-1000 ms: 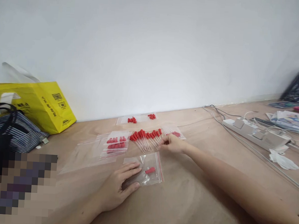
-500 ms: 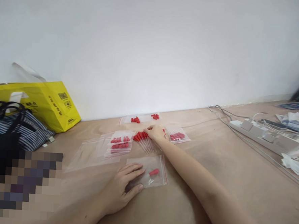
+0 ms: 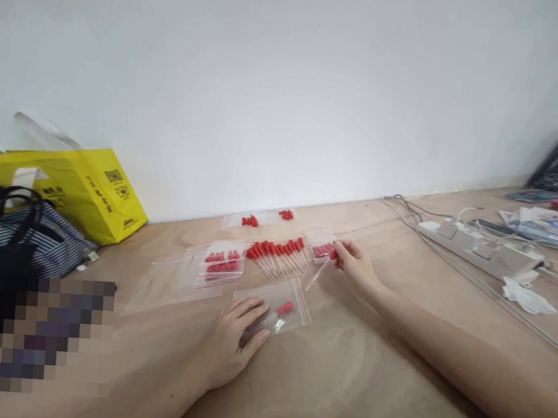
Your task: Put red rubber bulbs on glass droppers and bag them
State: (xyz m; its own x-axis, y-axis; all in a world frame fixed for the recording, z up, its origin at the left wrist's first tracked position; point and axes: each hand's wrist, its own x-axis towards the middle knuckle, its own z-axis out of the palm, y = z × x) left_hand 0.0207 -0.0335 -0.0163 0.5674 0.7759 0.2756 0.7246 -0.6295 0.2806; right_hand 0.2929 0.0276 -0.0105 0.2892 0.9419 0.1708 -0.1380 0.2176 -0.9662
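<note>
My right hand [image 3: 354, 264] pinches a dropper [image 3: 323, 266] by its red rubber bulb, the clear tube slanting down to the left. On a clear zip bag [image 3: 295, 320] near the front lies my left hand [image 3: 238, 332], fingers spread. One dropper with a red bulb [image 3: 285, 308] shows inside that bag, its tube partly under the left fingers. Several red-bulbed droppers [image 3: 276, 256] lie fanned out in a row beyond it. Filled zip bags [image 3: 223, 265] are stacked to their left, and another filled bag [image 3: 321, 246] lies beside my right fingertips.
Flat clear bags [image 3: 154, 283] lie at the left. Loose red bulbs [image 3: 285, 215] sit on a bag near the wall. A yellow bag [image 3: 95, 191] and a striped bag [image 3: 54, 239] stand far left. At right are a power strip [image 3: 475, 249], cables and crumpled tissue [image 3: 529, 297].
My right hand has moved right, away from the row of droppers, and now has one dropper in its fingers. My left hand stays on the bag. The view has shifted slightly.
</note>
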